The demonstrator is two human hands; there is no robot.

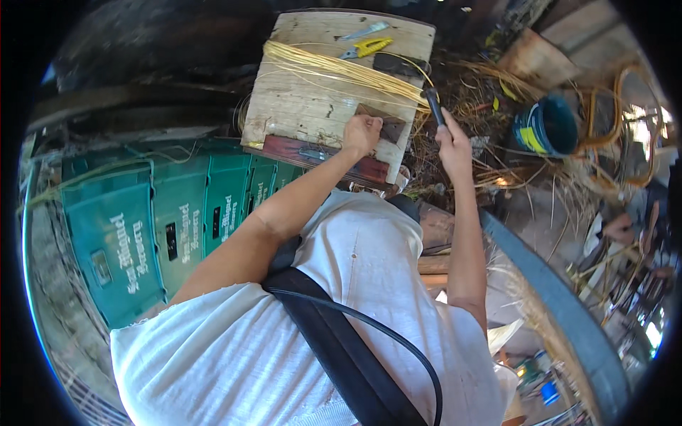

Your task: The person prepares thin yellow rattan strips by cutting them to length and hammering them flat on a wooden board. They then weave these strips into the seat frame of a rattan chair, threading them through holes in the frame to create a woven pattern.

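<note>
My left hand [361, 135] is closed on a small dark brown piece [391, 130] lying on the worn wooden board [305, 106]. My right hand [453, 145] grips a dark-handled tool [433, 104] upright at the board's right edge. A bundle of yellow straw-like strands [334, 69] lies slantwise across the board, its right end close to the tool. At the far end of the board rest a yellow-handled cutter [366, 47] and a grey metal tool [364, 31].
Green plastic crates [163, 227] stand stacked to the left under the board. A blue bucket [547, 126] sits at the right among loose dry strands and curved rattan hoops [625, 106]. A grey curved rim [561, 298] runs down the lower right.
</note>
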